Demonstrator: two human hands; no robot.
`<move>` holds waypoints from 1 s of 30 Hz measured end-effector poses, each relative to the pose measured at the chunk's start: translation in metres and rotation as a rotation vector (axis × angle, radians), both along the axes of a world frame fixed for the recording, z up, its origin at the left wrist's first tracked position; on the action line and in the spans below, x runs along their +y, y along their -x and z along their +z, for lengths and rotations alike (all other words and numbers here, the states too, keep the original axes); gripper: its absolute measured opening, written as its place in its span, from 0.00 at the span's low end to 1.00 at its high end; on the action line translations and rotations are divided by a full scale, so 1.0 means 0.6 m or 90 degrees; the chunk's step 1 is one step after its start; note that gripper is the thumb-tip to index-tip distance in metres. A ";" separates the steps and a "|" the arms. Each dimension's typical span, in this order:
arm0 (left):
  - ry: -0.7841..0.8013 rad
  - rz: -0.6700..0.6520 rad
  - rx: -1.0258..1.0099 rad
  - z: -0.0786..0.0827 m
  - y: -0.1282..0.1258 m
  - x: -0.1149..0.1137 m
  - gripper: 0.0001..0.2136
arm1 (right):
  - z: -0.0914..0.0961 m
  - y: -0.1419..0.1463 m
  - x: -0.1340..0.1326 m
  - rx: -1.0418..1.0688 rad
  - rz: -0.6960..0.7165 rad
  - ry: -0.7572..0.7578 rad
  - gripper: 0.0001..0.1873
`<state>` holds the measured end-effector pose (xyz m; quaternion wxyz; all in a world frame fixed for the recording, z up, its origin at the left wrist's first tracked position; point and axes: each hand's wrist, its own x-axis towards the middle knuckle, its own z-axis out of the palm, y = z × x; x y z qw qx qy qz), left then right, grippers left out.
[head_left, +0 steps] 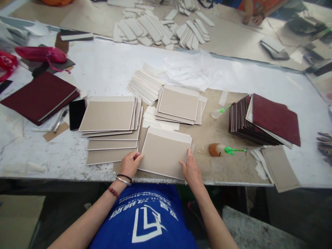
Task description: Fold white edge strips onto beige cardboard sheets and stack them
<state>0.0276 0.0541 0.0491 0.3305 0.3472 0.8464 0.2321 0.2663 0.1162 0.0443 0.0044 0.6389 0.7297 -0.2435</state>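
Note:
In front of me a flat beige panel [164, 154] with a paler strip along its far edge lies at the table's near side. My left hand [130, 164] pinches its left edge, fingers curled. On the right edge, my right hand [192, 170] grips with the thumb on top and the fingers along the side. Left of it is an uneven stack of similar beige panels [109, 114], near my left hand. Behind it sits a smaller pile of beige panels [178, 102], beside a fanned stack of pale strips [145, 84].
Maroon panels are stacked [275, 119] at right, with a brown glue bottle [214, 149] and a clear bottle [215, 113] nearby. At left lie a maroon folder [41, 97], a phone [77, 114] and a pen [60, 119]. Across the table, another person's hands [252, 17] are visible.

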 end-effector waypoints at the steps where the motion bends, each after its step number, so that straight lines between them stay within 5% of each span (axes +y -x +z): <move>1: 0.001 0.000 0.001 0.000 0.000 0.000 0.10 | 0.001 0.000 0.000 -0.001 0.000 0.004 0.32; 30: -0.008 -0.024 -0.010 -0.010 0.008 0.001 0.11 | 0.001 0.004 0.006 -0.037 0.015 0.025 0.32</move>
